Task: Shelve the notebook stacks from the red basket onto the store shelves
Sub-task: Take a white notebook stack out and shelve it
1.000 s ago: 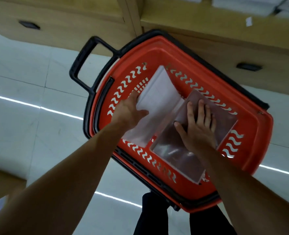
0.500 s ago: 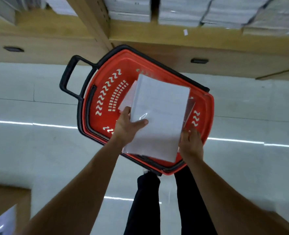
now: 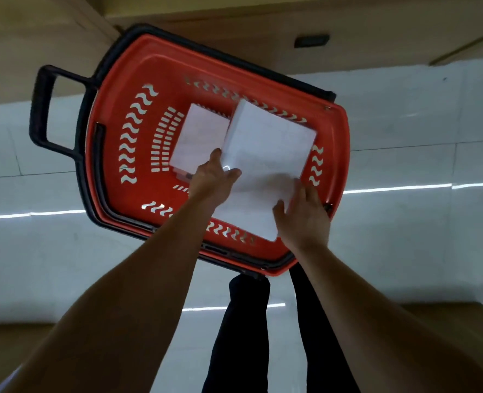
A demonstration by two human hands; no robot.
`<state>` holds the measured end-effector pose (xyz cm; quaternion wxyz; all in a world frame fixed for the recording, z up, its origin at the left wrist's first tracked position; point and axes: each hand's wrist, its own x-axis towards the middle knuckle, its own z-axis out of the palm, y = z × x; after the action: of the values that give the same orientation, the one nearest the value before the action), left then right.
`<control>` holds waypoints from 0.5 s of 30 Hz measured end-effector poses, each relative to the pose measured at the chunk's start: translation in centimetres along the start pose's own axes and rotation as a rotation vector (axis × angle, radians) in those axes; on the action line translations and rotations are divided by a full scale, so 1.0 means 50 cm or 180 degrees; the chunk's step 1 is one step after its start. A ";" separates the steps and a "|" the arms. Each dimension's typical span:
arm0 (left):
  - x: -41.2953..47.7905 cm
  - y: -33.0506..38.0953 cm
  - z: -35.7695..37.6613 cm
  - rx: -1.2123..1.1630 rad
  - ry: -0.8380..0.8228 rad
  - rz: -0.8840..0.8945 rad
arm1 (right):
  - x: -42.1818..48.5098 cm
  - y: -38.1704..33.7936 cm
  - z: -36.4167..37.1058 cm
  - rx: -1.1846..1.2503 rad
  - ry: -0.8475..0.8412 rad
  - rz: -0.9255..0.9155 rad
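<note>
Both hands are on the white notebook stack (image 3: 265, 154), held over the right half of the red basket (image 3: 161, 66)! The left hand (image 3: 214, 177) grips its left edge, thumb on top, fingers tucked beneath. The right hand (image 3: 302, 219) clasps the near right corner. A second stack (image 3: 197, 140) lies inside the basket, just left of it. The basket sits on the pale floor (image 3: 404, 137), its black handle (image 3: 40, 109) out left.
</note>
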<state>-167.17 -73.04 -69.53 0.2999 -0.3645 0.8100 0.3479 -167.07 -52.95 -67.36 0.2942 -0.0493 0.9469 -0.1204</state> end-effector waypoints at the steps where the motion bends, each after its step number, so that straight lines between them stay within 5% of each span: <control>1: 0.001 0.008 0.002 0.0149 0.0025 -0.0045 | 0.000 -0.001 0.011 0.0107 -0.0176 -0.0010; 6: 0.001 0.009 0.006 0.0334 0.0137 -0.0071 | 0.022 -0.036 0.050 0.0762 -0.0268 0.0382; 15: -0.005 -0.019 0.020 -0.0489 0.0057 -0.0034 | 0.050 -0.036 0.087 0.1231 0.0061 0.0434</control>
<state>-166.04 -72.64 -70.27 0.2657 -0.3939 0.7816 0.4041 -166.63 -55.98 -71.73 0.2965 0.0735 0.9100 -0.2803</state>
